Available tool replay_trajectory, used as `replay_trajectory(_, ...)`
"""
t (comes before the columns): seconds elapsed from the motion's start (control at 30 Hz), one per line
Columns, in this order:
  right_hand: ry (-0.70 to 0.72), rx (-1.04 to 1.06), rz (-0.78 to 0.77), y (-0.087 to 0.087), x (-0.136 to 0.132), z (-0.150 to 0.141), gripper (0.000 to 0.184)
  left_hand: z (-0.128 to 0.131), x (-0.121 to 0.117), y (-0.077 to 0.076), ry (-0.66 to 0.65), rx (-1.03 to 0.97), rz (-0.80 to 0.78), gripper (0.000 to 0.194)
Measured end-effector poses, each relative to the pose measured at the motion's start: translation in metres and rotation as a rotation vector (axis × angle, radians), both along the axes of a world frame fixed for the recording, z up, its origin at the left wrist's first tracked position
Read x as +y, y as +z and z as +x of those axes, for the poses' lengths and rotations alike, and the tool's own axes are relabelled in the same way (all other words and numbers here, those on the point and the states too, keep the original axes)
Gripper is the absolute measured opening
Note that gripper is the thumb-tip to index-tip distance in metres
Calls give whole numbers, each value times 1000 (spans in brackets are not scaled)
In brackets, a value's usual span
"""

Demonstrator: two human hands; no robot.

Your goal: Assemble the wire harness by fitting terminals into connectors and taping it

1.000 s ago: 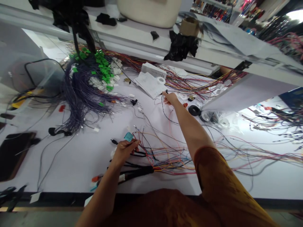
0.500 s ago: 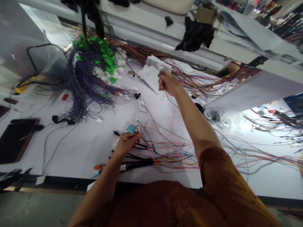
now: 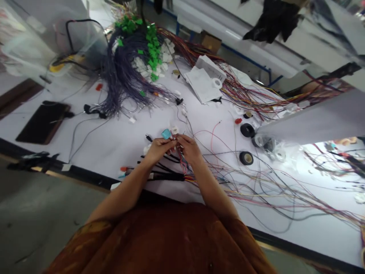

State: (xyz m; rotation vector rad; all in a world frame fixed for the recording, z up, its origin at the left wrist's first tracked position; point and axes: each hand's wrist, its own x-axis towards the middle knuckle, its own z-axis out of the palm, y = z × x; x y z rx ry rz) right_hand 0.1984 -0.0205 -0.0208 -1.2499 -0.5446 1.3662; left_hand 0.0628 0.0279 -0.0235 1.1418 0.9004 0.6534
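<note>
My left hand (image 3: 160,149) is closed in a pinch on wires just below a light blue connector (image 3: 165,133). A white connector (image 3: 174,130) sits right beside the blue one, above the fingertips. My right hand (image 3: 190,149) pinches thin wires close to the left fingertips; the exact grip point is too small to make out. Beneath both hands lies a wire harness with a black sleeve (image 3: 168,176), its red, yellow and blue wires running to the right. An orange connector (image 3: 123,169) shows at its left end.
A heap of purple wires (image 3: 122,76) with green connectors (image 3: 154,49) lies back left. Papers (image 3: 203,82) rest at the back, holding a white ring. Black tape rolls (image 3: 246,158) stand at right near a plastic bag (image 3: 275,148). A dark phone-like slab (image 3: 42,122) lies left.
My right hand has come back from over the papers to meet my left hand. The white connector now shows beside the blue one. The camera view has shifted.
</note>
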Motion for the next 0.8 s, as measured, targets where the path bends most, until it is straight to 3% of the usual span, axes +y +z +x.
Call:
replay_trajectory(0.23, -46, 79, -39, 6, 9, -8, 20, 2, 0, -4, 4, -30, 23, 36)
replay_trajectory(0.5, 1, 50, -96, 2, 18, -8, 26, 0, 1, -8, 10, -51, 37, 31)
replay_trajectory(0.8, 36, 98, -99, 11, 13, 2, 25, 0, 2, -10, 21, -31, 40, 34)
